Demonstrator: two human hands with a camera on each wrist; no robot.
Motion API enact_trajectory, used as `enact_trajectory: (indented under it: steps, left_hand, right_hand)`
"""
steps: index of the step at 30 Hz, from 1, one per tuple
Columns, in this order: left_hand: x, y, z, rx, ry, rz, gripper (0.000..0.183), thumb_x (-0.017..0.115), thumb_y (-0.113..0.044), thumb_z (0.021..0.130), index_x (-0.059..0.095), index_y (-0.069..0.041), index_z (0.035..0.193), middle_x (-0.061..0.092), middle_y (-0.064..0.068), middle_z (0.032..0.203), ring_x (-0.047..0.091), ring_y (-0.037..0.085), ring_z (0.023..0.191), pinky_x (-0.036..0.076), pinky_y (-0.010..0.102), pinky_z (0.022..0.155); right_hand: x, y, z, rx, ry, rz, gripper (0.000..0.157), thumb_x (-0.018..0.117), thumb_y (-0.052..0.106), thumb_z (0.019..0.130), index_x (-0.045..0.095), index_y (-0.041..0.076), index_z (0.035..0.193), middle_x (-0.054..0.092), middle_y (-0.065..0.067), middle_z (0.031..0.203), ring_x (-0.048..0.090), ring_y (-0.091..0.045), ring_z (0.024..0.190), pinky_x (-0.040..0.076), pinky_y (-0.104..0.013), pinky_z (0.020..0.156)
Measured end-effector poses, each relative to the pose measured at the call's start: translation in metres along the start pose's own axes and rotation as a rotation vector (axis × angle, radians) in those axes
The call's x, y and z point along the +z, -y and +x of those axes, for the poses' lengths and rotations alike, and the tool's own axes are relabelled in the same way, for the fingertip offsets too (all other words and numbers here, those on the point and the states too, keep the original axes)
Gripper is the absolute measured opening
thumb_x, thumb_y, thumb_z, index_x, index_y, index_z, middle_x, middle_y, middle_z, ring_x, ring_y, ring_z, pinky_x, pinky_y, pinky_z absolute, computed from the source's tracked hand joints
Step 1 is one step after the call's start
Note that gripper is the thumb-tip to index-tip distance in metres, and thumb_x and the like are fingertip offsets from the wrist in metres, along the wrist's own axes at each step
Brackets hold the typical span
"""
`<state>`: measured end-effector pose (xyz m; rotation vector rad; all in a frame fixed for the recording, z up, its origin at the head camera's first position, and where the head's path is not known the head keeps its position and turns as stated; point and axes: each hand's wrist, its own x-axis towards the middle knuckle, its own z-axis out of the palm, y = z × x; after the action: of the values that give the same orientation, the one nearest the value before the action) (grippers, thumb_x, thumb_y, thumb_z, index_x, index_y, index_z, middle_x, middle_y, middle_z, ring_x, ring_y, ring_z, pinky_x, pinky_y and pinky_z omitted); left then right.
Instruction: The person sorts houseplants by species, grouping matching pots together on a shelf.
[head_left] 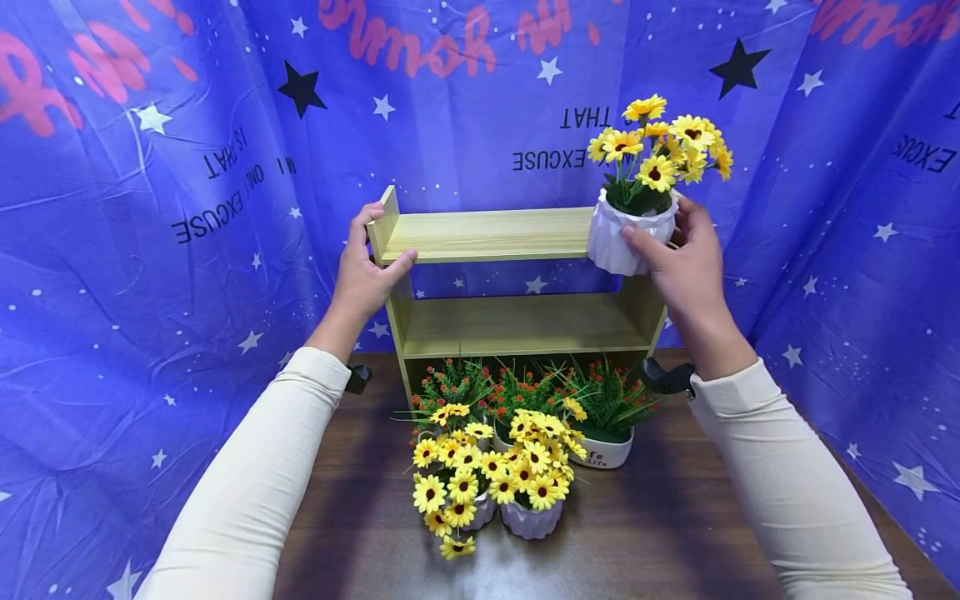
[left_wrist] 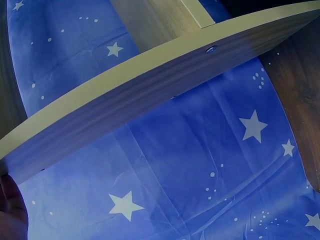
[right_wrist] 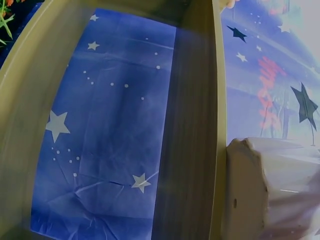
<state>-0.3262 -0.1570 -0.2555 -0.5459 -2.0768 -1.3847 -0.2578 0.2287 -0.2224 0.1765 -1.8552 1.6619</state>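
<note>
White pot (head_left: 618, 242): up at the top right end of the wooden rack (head_left: 525, 321); can't tell from here if it's touching.
Right hand (head_left: 690, 271): thumb in front, fingers curled behind, a half-open grip round the pot.
Left hand (head_left: 362, 275): thumb and fingers spread wide, gripping the rack's left end.
Feel: light and stiff, I'd guess, kinda slick, might chip.
Best hold: ribbed sides imo; those flowers (head_left: 657, 146) look bendy and could pull loose.

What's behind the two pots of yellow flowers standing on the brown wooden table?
Green plants with small red blooms, the rightmost in a white pot with black lettering. The yellow flowers cover most of whatever holds the others.
</note>
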Motion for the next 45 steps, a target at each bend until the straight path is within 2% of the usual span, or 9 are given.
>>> enact_trajectory:
  steps: [3,7,14,18,21,27,35,41,45]
  left_hand:
    - [-0.001,0.0,0.0,-0.005,0.001,0.01,0.072,0.078,-0.016,0.085,0.036,-0.015,0.144,0.039,0.0,0.153,0.046,0.022,0.128,0.045,0.046,0.097]
    - [-0.001,0.0,0.0,0.001,0.002,0.019,0.071,0.077,-0.016,0.086,0.036,-0.014,0.143,0.035,-0.007,0.155,0.043,0.02,0.132,0.044,0.045,0.099]
    - [0.0,-0.001,0.0,0.021,-0.005,0.011,0.069,0.078,-0.015,0.085,0.037,-0.013,0.141,0.041,0.0,0.151,0.047,0.02,0.126,0.045,0.043,0.096]
    - [0.001,-0.002,0.0,0.029,-0.007,0.018,0.069,0.078,-0.015,0.085,0.037,-0.014,0.141,0.042,-0.001,0.151,0.048,0.02,0.125,0.045,0.043,0.096]
    - [0.001,-0.001,0.0,0.041,-0.008,0.024,0.069,0.078,-0.013,0.085,0.037,-0.011,0.14,0.04,-0.003,0.153,0.046,0.019,0.128,0.042,0.042,0.1]
    - [0.0,-0.003,-0.002,0.069,-0.012,0.026,0.068,0.078,-0.011,0.084,0.038,-0.006,0.138,0.039,0.003,0.154,0.043,0.019,0.132,0.037,0.04,0.105]
    - [-0.002,-0.005,-0.004,0.02,-0.007,0.015,0.069,0.077,-0.013,0.085,0.036,-0.009,0.14,0.04,0.001,0.153,0.046,0.02,0.128,0.045,0.045,0.096]
    - [0.0,-0.006,-0.003,0.039,-0.012,0.023,0.068,0.078,-0.013,0.084,0.038,-0.008,0.139,0.04,0.0,0.153,0.045,0.018,0.13,0.04,0.04,0.102]
    - [0.0,-0.006,-0.003,0.049,-0.016,0.024,0.068,0.078,-0.012,0.084,0.038,-0.007,0.138,0.04,0.003,0.153,0.045,0.019,0.13,0.039,0.041,0.103]
  right_hand:
    - [0.002,0.003,0.004,0.012,0.019,-0.074,0.07,0.077,0.017,0.086,0.042,0.006,0.145,0.055,-0.008,0.13,0.055,-0.015,0.108,0.047,-0.028,0.088]
    - [0.004,0.005,0.01,0.035,0.041,-0.106,0.07,0.075,0.022,0.087,0.041,0.007,0.147,0.053,-0.01,0.135,0.053,-0.016,0.112,0.047,-0.032,0.093]
    - [0.009,0.002,0.024,0.071,0.061,-0.12,0.068,0.075,0.025,0.088,0.042,0.007,0.146,0.054,-0.01,0.133,0.054,-0.016,0.112,0.047,-0.032,0.094]
    - [0.011,0.003,0.03,0.087,0.07,-0.137,0.067,0.074,0.026,0.088,0.044,0.005,0.144,0.055,-0.01,0.131,0.054,-0.016,0.111,0.047,-0.032,0.093]
    - [0.014,0.002,0.034,0.114,0.077,-0.131,0.067,0.074,0.027,0.088,0.043,0.004,0.143,0.054,-0.009,0.131,0.054,-0.017,0.111,0.047,-0.034,0.094]
    - [0.016,0.0,0.04,0.161,0.093,-0.125,0.071,0.073,0.03,0.089,0.038,0.006,0.146,0.05,-0.011,0.137,0.051,-0.022,0.118,0.045,-0.039,0.099]
    - [0.021,-0.005,0.05,0.162,0.103,-0.139,0.072,0.072,0.03,0.09,0.036,0.004,0.147,0.047,-0.013,0.14,0.048,-0.023,0.121,0.043,-0.039,0.102]
    - [0.02,-0.005,0.049,0.151,0.081,-0.21,0.073,0.072,0.035,0.09,0.039,0.004,0.147,0.047,-0.014,0.143,0.048,-0.023,0.123,0.043,-0.037,0.102]
    - [0.02,-0.005,0.047,0.144,0.083,-0.229,0.073,0.071,0.038,0.091,0.038,0.005,0.148,0.046,-0.014,0.146,0.047,-0.024,0.127,0.042,-0.036,0.104]
